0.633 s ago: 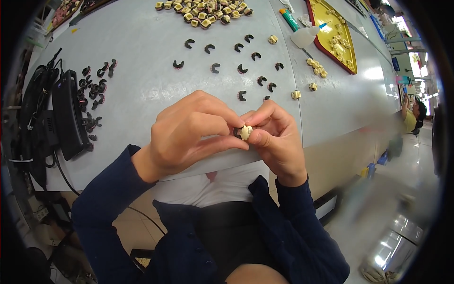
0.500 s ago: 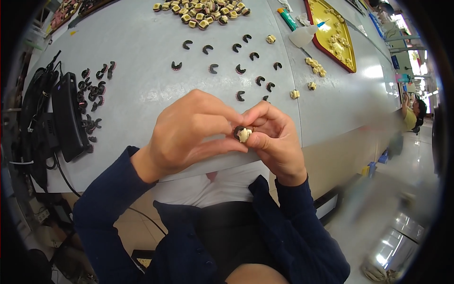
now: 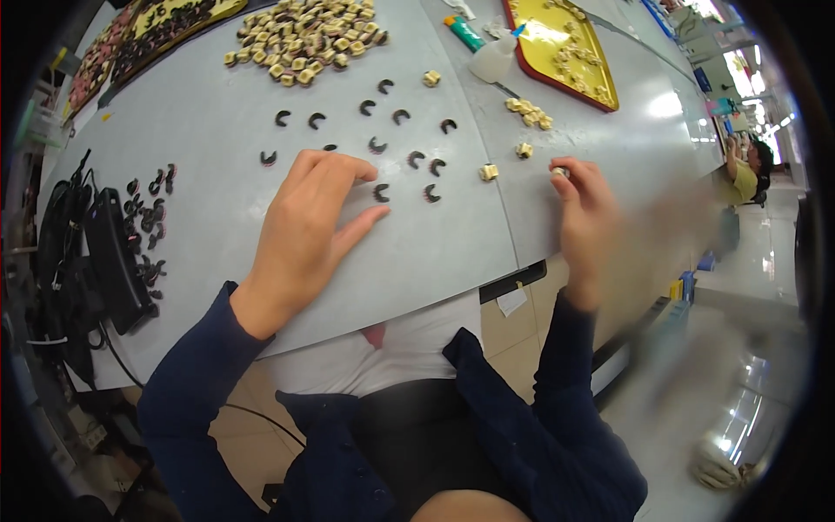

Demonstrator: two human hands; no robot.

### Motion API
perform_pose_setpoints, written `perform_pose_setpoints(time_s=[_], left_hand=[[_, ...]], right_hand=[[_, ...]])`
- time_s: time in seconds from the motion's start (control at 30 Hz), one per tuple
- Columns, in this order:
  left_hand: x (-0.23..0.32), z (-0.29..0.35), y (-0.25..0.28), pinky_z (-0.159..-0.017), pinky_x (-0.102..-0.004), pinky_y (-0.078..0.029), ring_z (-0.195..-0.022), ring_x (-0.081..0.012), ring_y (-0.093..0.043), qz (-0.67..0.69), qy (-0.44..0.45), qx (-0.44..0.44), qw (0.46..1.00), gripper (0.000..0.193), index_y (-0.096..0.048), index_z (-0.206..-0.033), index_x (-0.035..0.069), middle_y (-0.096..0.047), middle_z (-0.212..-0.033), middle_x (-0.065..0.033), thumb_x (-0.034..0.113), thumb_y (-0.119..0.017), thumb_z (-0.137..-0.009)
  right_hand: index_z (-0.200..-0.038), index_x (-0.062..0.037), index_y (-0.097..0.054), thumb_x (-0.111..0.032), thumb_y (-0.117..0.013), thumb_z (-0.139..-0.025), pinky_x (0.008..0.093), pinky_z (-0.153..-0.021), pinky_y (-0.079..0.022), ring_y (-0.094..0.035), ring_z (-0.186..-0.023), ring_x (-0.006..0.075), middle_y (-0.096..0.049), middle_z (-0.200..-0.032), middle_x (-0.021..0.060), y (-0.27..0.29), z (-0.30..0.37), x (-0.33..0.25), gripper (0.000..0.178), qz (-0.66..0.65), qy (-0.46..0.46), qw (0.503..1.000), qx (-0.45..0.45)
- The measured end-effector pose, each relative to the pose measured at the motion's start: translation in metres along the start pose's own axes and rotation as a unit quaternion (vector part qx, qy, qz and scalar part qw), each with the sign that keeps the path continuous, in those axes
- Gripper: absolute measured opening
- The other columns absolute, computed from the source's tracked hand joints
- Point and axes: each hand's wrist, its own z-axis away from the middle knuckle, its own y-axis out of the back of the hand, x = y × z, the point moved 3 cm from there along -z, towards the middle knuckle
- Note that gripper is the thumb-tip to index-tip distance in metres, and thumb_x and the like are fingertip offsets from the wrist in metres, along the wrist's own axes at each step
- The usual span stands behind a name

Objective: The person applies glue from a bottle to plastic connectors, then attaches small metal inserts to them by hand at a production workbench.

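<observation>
My left hand (image 3: pixel 309 222) is over the grey table with thumb and fingers apart and nothing between them. Nearest to it, by the gap between thumb and fingertips, lies a black C-shaped piece (image 3: pixel 381 193). More black curved pieces (image 3: pixel 417 160) are spread beyond my fingers. On the right, my right hand (image 3: pixel 587 209) pinches a small cream piece (image 3: pixel 559 172) between thumb and fingertips. The fingers cover much of it, so I cannot tell whether a black part is attached. Cream blocks (image 3: pixel 489 172) rest on the table to its left.
A pile of cream-and-dark pieces (image 3: pixel 304 39) covers the far middle. Farther right are a squeeze bottle (image 3: pixel 493 61), a green tube (image 3: pixel 464 33) and a yellow tray (image 3: pixel 539 30) with a red rim. A black device (image 3: pixel 117 261) and cables lie at left.
My hands have come apart from around a cream piece and a black curved piece. The left has opened; the right has moved rightward. The whole view has shifted.
</observation>
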Motion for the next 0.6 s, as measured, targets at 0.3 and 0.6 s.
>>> perform_pose_setpoints(time_s=[0.3,0.6], left_hand=[[-0.001,-0.006,-0.008,-0.074,-0.0324,-0.049,-0.090,-0.0239,-0.058,0.002,0.023,-0.017,1.000,0.026,-0.060,-0.095,0.004,-0.062,-0.092,-0.0078,-0.001,-0.073,-0.073],[-0.002,-0.003,-0.004,-0.069,-0.0308,-0.048,-0.083,-0.0207,-0.058,0.027,0.020,0.008,0.999,0.032,-0.056,-0.096,0.005,-0.061,-0.091,-0.0055,-0.001,-0.074,-0.070]], right_hand=[[-0.101,-0.0034,-0.069,-0.006,-0.072,-0.080,0.0274,-0.066,-0.050,-0.062,-0.072,0.0171,-0.063,-0.089,0.0095,-0.006,-0.025,0.005,0.022,0.061,0.018,0.998,-0.002],[-0.099,-0.0024,-0.068,-0.016,-0.076,-0.080,0.0234,-0.066,-0.048,-0.058,-0.070,0.0078,-0.068,-0.086,0.0033,-0.008,-0.070,0.025,0.025,0.146,-0.021,0.987,-0.061]])
